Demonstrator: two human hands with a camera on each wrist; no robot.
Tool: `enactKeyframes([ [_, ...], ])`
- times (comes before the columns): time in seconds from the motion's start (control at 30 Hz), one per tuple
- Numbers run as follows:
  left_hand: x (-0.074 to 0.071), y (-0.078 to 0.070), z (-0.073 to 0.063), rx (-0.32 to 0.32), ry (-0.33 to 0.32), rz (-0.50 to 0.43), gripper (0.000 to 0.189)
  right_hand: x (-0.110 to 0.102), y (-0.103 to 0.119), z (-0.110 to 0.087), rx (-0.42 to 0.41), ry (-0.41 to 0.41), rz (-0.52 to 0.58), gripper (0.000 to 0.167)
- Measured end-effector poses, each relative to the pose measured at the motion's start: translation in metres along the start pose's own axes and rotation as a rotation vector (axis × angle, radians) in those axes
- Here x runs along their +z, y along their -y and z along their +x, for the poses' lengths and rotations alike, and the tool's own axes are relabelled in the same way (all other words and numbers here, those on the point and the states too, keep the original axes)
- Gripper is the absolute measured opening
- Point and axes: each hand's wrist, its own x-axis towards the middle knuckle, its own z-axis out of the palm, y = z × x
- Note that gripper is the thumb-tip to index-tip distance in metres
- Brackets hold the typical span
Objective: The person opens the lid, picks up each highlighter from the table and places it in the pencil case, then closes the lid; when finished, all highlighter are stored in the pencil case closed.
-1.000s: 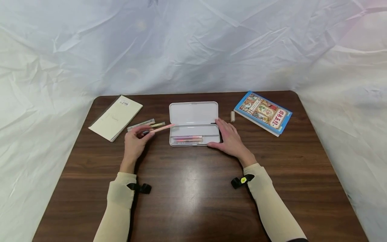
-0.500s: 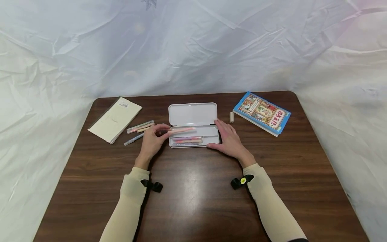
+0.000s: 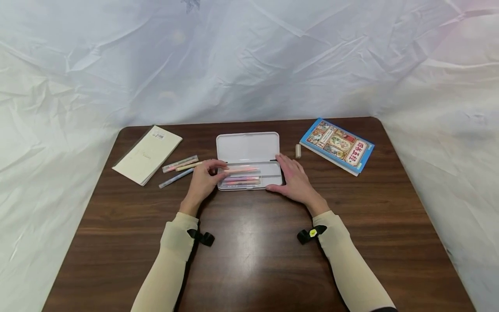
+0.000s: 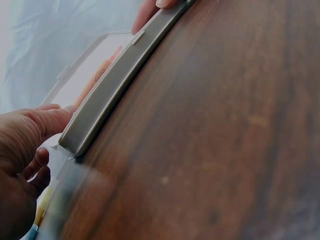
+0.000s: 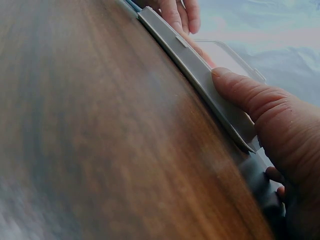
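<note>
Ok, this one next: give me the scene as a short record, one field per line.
Left hand: pinches a pink-orange pen at the rear compartment of the pencil case; whether the pen rests there, unclear
Right hand: holds the case's right end
Case lid: open
Front compartment: pens
Left of case: loose pens, cream notebook
Right of case: small beige object, blue-edged book

The near tabletop (image 3: pixel 249 255) allows passage, but left fingers (image 3: pixel 212 163) and right fingers (image 3: pixel 287 163) block either end of the pencil case (image 3: pixel 272 181).
</note>
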Motion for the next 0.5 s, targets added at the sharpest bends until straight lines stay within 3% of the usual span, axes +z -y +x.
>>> enactKeyframes([
  [0.5, -0.0004, 0.0007, 0.0021, -0.03, 0.031, -0.074, 0.021, -0.0002, -0.0003, 0.0008, -0.002, 0.001, -0.003, 0.11],
])
